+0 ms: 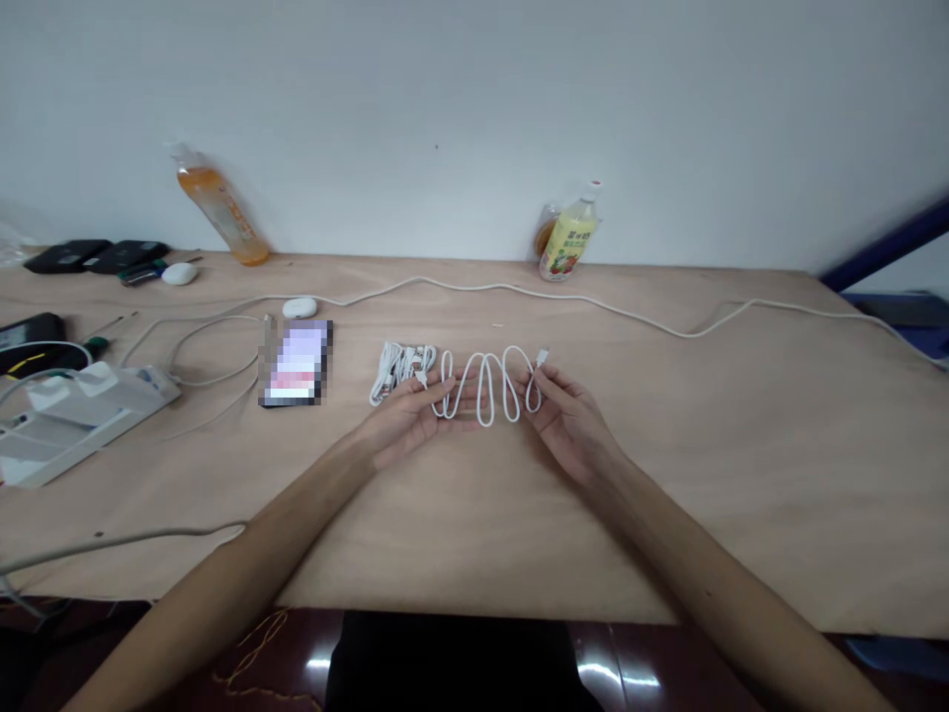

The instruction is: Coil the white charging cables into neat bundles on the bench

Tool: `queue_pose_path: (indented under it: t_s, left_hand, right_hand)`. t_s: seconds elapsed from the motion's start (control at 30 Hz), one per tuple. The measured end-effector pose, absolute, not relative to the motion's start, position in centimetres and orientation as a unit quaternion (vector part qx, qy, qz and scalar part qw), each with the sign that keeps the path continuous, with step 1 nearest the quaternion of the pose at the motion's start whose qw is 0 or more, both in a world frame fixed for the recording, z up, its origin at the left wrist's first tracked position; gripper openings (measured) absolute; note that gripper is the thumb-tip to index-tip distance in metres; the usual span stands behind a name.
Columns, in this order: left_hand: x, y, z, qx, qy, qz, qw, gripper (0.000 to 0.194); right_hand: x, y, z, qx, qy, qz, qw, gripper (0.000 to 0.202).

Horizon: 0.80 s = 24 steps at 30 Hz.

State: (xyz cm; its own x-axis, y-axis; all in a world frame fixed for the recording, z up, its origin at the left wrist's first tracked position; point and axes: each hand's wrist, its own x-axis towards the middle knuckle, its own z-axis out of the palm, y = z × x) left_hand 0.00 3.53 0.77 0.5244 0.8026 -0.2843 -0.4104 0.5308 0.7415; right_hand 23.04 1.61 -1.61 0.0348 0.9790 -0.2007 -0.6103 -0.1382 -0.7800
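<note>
A white USB cable [485, 391] hangs in loose, wavy loops between my two hands above the wooden table. My left hand [407, 420] is closed on one end, its thumb pressed over the cable. At the other end, my right hand [567, 420] pinches the cable, and a pale plug [544, 355] sticks up past the fingertips. Just behind my left hand lies a bundle of folded white cables [396, 364], partly covered by that hand.
A phone [299, 364], a white oval case [300, 308] and a power strip [81, 425] lie to the left. An orange drink bottle [226, 213] leans on the wall; a yellow bottle [569, 237] stands right of centre. A long white cord [593, 300] crosses the table [741, 475].
</note>
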Motion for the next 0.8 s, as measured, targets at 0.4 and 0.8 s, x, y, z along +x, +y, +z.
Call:
queue_pose_path:
  t_s: [0.4,0.8]
  left_hand:
    - [0.10,3.67,0.92,0.297,0.313,0.365,0.825,0.028]
    - [-0.62,4.31,1.41,0.231,0.277,0.316,0.878,0.055]
  right_hand:
    - [23.01,1.47,-1.43,-0.383,-0.247,0.654,0.604,0.025]
    - [23.22,1.60,-1.14,-0.370,-0.228,0.688,0.582,0.014]
